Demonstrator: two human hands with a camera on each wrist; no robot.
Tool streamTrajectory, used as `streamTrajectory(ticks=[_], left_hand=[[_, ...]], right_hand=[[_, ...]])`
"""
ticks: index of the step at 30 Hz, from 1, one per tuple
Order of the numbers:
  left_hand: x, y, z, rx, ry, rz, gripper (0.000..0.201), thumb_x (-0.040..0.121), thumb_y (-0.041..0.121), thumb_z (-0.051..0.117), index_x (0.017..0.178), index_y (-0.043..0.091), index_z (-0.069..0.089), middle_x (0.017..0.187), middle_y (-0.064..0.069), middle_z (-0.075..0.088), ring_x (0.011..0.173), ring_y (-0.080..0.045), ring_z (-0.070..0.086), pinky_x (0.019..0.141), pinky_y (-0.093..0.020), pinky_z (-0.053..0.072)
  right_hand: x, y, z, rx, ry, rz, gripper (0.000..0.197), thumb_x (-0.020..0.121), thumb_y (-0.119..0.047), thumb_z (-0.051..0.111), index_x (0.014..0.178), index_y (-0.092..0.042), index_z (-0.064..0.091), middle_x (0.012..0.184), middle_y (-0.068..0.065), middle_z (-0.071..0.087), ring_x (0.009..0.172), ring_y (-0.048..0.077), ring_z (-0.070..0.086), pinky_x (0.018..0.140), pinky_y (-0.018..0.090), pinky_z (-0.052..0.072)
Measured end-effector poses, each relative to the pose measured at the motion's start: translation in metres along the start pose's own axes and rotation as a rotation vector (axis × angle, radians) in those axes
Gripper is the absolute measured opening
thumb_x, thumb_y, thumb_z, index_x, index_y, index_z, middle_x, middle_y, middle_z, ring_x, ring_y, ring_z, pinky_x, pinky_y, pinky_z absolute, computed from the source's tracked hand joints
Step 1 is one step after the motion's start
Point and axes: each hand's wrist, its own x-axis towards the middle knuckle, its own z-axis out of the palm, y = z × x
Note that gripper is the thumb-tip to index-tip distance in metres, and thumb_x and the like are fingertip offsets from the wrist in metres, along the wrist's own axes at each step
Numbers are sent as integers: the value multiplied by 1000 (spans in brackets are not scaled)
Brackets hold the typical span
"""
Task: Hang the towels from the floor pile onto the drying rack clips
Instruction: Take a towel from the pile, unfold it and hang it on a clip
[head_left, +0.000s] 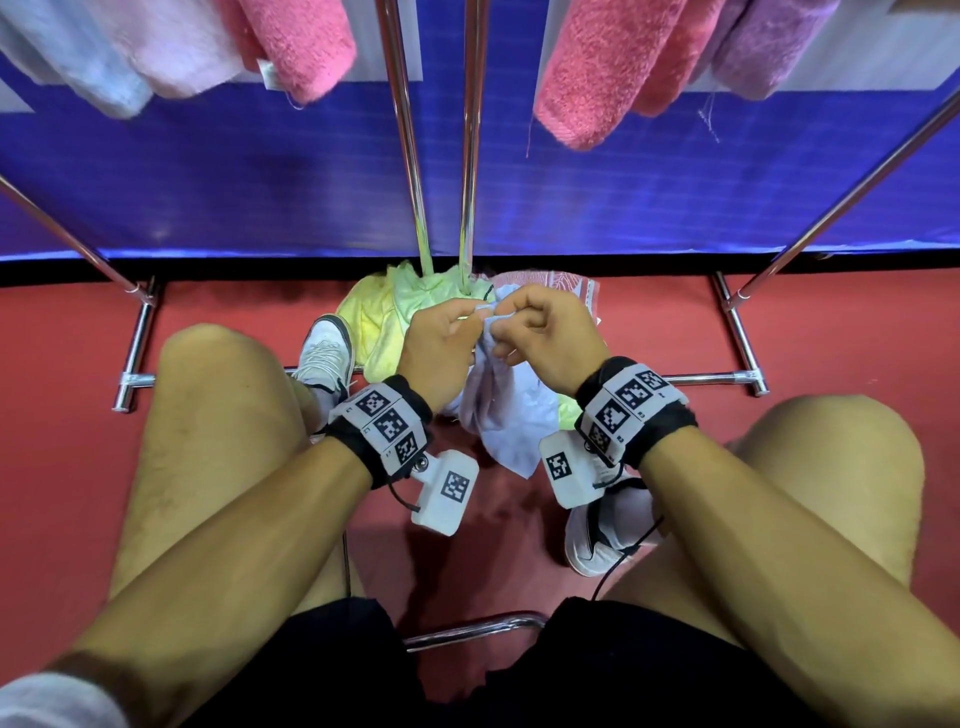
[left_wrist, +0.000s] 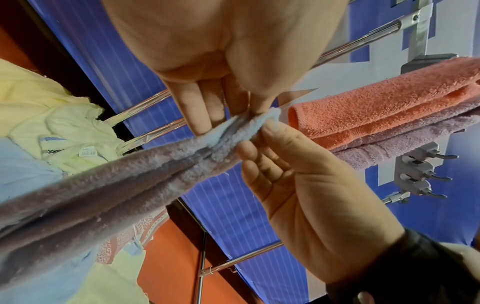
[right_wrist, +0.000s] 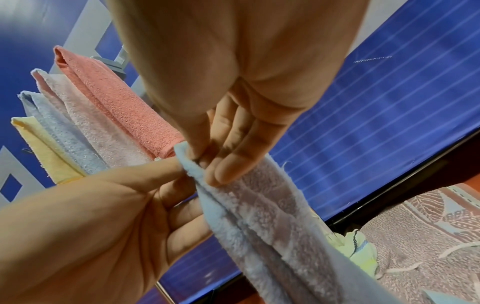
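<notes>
A pale blue towel (head_left: 511, 415) hangs between my knees, lifted off the floor pile. My left hand (head_left: 465, 325) and right hand (head_left: 506, 330) both pinch its top edge, close together. In the left wrist view the left fingertips (left_wrist: 205, 123) press the bunched towel (left_wrist: 130, 174) and the right hand (left_wrist: 259, 142) pinches beside them. In the right wrist view the right hand (right_wrist: 202, 162) nips the corner of the towel (right_wrist: 272, 226), with the left hand (right_wrist: 179, 170) touching from below. Yellow-green towels (head_left: 384, 322) and a pink patterned towel (head_left: 563, 286) lie on the floor. Grey rack clips (left_wrist: 415, 176) stand empty.
Two chrome rack poles (head_left: 410, 156) rise right behind my hands. Pink (head_left: 306, 47), pale pink, blue and purple (head_left: 769, 47) towels hang overhead. Chrome base bars (head_left: 137, 353) lie on the red floor at both sides. A blue panel (head_left: 208, 182) stands behind the rack.
</notes>
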Motion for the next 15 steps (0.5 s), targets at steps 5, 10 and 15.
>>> streamTrajectory(ticks=[5, 10, 15], left_hand=[[-2, 1, 2, -76, -60, -25, 28, 90, 21, 53, 91, -5, 65, 88, -19, 60, 85, -30, 58, 85, -60, 53], [-6, 1, 1, -82, -58, -12, 37, 89, 25, 52, 94, -11, 59, 88, -24, 60, 84, -30, 58, 86, -66, 52], [-3, -1, -1, 3, -73, 14, 35, 92, 32, 53, 92, 0, 65, 92, -31, 65, 86, -35, 64, 86, -65, 52]], right_hand=[[3, 3, -1, -17, 30, -12, 17, 89, -5, 66, 79, -18, 61, 63, 14, 67, 60, 25, 68, 58, 31, 56], [4, 4, 1, -99, 30, -41, 17, 89, -9, 67, 78, -19, 59, 66, 15, 69, 62, 26, 70, 56, 27, 54], [7, 12, 1, -203, 50, -57, 13, 82, -32, 68, 75, -30, 57, 63, 4, 70, 67, 23, 71, 71, 43, 59]])
